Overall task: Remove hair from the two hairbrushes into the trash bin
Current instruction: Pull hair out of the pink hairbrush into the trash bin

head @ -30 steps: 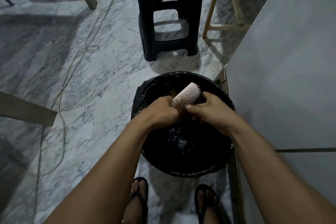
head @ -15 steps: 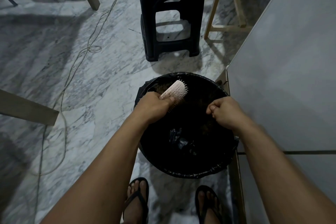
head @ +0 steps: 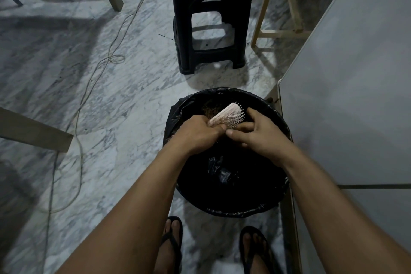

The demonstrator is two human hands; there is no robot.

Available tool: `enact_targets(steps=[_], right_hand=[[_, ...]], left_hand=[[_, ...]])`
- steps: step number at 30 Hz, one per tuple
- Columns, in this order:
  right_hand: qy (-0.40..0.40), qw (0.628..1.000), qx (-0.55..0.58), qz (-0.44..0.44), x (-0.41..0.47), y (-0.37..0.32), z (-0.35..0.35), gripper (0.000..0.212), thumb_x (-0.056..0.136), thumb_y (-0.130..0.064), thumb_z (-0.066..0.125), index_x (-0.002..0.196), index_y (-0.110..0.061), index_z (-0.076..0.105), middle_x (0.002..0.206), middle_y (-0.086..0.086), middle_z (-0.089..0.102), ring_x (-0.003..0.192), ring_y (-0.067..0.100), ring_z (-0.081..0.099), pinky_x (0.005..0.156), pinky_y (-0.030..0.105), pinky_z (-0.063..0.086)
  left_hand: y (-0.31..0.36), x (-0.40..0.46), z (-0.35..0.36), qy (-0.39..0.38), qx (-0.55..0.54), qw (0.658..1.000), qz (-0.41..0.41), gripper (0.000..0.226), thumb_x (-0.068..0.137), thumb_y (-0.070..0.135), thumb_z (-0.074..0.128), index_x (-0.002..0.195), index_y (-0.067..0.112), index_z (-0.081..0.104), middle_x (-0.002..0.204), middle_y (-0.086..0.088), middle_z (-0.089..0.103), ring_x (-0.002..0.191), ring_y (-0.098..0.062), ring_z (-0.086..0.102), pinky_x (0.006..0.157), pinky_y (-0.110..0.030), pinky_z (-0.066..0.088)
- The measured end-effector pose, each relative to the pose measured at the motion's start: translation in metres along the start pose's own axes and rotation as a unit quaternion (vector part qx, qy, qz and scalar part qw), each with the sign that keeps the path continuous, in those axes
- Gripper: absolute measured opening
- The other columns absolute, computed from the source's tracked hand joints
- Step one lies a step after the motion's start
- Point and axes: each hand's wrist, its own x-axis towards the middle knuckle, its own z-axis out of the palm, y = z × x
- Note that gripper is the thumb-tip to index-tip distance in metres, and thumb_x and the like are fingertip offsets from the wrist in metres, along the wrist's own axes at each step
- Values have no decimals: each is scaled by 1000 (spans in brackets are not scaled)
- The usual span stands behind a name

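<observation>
A pale pink hairbrush [head: 229,115] is held over the round trash bin [head: 275,202], which is lined with a black bag. My left hand [head: 198,131] grips the brush's handle, bristles facing right and up. My right hand [head: 259,132] is at the bristle side, fingers spread against the brush head and thumb pointing left below it. A tuft of brownish hair [head: 209,109] shows inside the bin behind the brush. Only one hairbrush is in view.
A black plastic stool [head: 210,18] stands just beyond the bin. A grey table top [head: 355,95] fills the right side. Cables [head: 93,78] trail across the marble floor, with wooden legs [head: 33,131] at left. My feet in flip-flops [head: 171,242] stand before the bin.
My right hand, which had pulled away to the right half a second ago, has come back to the brush's bristles. My left hand keeps holding the handle, and the brush has tilted slightly.
</observation>
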Motion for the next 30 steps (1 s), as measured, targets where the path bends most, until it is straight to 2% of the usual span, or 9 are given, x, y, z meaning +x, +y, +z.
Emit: enact_targets(steps=[2, 6, 9, 11, 18, 21, 24, 27, 30], right_hand=[[19, 999, -24, -16, -1, -1, 3, 100, 81, -22, 76, 153, -5, 10, 86, 1, 75, 76, 4, 67, 75, 27, 50], [93, 991, -84, -41, 2, 0, 1, 83, 80, -21, 76, 149, -7, 31, 68, -8, 72, 81, 9, 68, 91, 32, 51], [140, 979, -137, -64, 1, 2, -5, 30, 81, -22, 74, 111, -21, 72, 67, -11, 69, 72, 6, 65, 77, 27, 51], [159, 972, -157, -66, -1, 0, -9, 7, 82, -22, 73, 84, -27, 77, 69, -13, 68, 70, 3, 63, 71, 22, 50], [266, 938, -222, -2, -4, -2, -17, 13, 85, -15, 65, 83, -20, 77, 90, 7, 73, 92, 26, 64, 76, 24, 42], [308, 925, -221, 31, -5, 2, -26, 12, 84, -13, 64, 83, -18, 76, 97, 13, 73, 96, 34, 64, 79, 30, 46], [275, 926, -252, 64, -5, 7, -27, 13, 83, -14, 64, 89, -20, 74, 105, 14, 72, 102, 34, 63, 83, 30, 46], [162, 951, -260, 37, -3, 5, -19, 55, 66, -14, 61, 118, -32, 63, 125, 11, 63, 116, 31, 58, 97, 36, 48], [86, 990, -110, 0, 1, 0, -6, 96, 57, -15, 58, 147, -33, 29, 145, 11, 45, 119, 24, 51, 93, 37, 50]], left_hand=[[1, 0, -1, -21, -10, 1000, -10, 26, 86, 40, 64, 78, 16, 60, 78, -8, 62, 68, -26, 60, 63, -30, 42], [3, -2, -4, -53, -20, 998, -22, 15, 90, 24, 64, 81, 14, 58, 71, -5, 57, 59, -19, 53, 53, -27, 40], [0, -3, -6, -53, -17, 998, -18, 15, 91, 27, 62, 85, 13, 59, 73, -7, 58, 58, -21, 52, 52, -27, 40], [-2, -2, -7, -45, -27, 998, -18, 17, 92, 27, 60, 89, 10, 61, 74, -8, 60, 57, -21, 51, 49, -27, 39], [-7, 3, -10, 9, -35, 999, -19, 24, 88, 29, 64, 75, 10, 59, 73, -11, 61, 58, -24, 51, 58, -29, 39], [-10, 5, -14, 49, -12, 999, -16, 25, 89, 32, 64, 90, 7, 63, 79, -10, 60, 70, -27, 55, 64, -30, 39], [-11, 4, -13, 53, 1, 998, -15, 27, 89, 32, 64, 99, 7, 61, 85, -11, 62, 81, -33, 61, 66, -30, 41], [-7, 2, -9, 38, 6, 999, -10, 32, 87, 29, 66, 109, 6, 63, 96, -15, 65, 97, -36, 66, 71, -33, 45], [-2, -1, -7, 26, 41, 999, 0, 26, 81, 19, 66, 107, 11, 63, 95, -10, 64, 95, -31, 65, 71, -31, 47]])
